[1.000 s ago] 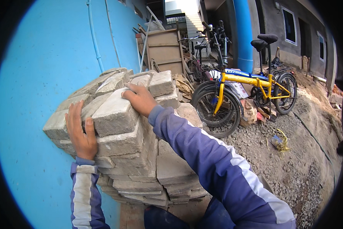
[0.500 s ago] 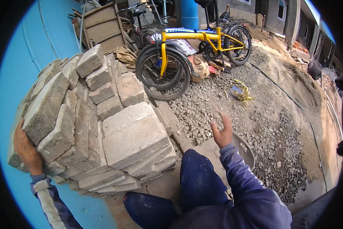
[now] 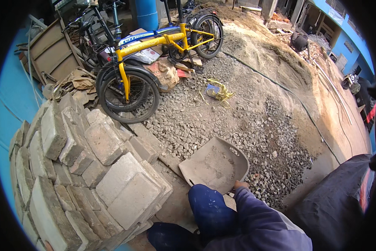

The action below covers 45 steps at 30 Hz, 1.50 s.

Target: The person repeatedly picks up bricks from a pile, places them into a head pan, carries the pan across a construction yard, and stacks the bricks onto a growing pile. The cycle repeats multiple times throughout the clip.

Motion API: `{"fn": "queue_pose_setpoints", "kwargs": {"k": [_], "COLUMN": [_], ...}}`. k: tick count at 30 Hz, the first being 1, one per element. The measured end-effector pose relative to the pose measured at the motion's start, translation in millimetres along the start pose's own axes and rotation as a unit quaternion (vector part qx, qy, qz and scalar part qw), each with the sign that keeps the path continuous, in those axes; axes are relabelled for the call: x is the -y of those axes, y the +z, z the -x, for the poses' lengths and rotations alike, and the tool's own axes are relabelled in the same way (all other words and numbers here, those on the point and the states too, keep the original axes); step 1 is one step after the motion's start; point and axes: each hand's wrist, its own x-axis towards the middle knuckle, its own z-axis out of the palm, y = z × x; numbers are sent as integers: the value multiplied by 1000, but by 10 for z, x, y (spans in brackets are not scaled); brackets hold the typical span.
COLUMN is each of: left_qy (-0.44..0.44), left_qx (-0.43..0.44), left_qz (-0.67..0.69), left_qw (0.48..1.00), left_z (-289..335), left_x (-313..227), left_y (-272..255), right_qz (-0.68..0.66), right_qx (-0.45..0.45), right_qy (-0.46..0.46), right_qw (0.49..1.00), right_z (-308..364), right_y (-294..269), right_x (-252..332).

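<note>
My right hand [image 3: 240, 185] is closed at the near rim of a shallow grey carrying tray [image 3: 215, 157]. The tray has a slot handle at its far right corner and grit scattered inside it. Its near left edge meets my knee. Of my left hand [image 3: 48, 247], only a fingertip shows at the lower left, against a block in the tall stack of grey concrete paving blocks [image 3: 131, 180]. The rest of that hand lies out of the picture.
Grey gravel [image 3: 259, 157] spreads beyond the tray, with yellow strapping [image 3: 220, 93] on it. A yellow folding bicycle [image 3: 154, 42] stands past the stack. A dark hose [image 3: 276, 85] crosses the sand [image 3: 280, 58]. Another person [image 3: 299, 42] bends over far right. Dark sheeting [image 3: 334, 201] lies at right.
My right hand has come down from open in the air to the tray's rim. The view has swung right, and my left hand has almost left the picture.
</note>
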Motion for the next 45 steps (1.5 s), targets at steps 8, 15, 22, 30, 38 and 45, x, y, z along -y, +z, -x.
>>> {"fn": "queue_pose_setpoints", "kwargs": {"k": [8, 15, 22, 30, 38, 45], "left_qy": [27, 111, 131, 178, 215, 222], "left_qx": [205, 357, 490, 594, 618, 685], "left_qz": [52, 75, 74, 103, 40, -15], "left_qw": [977, 924, 859, 778, 755, 694], "left_z": [-215, -684, -921, -603, -450, -746], "left_x": [118, 267, 431, 950, 1041, 744], "left_y": [-478, -731, -560, 149, 345, 244], "right_qz": [-45, -105, -165, -154, -153, -230], "right_qx": [-123, -124, -102, -139, -146, -192], "right_qy": [-40, 41, 98, 127, 156, 99], "right_qw": [991, 986, 976, 970, 965, 949], "right_z": [1233, 2182, 2648, 3049, 3262, 3023], "right_y": [-1398, -2723, -3507, -3762, -3734, -4066], "right_x": [605, 748, 624, 435, 256, 270]}}
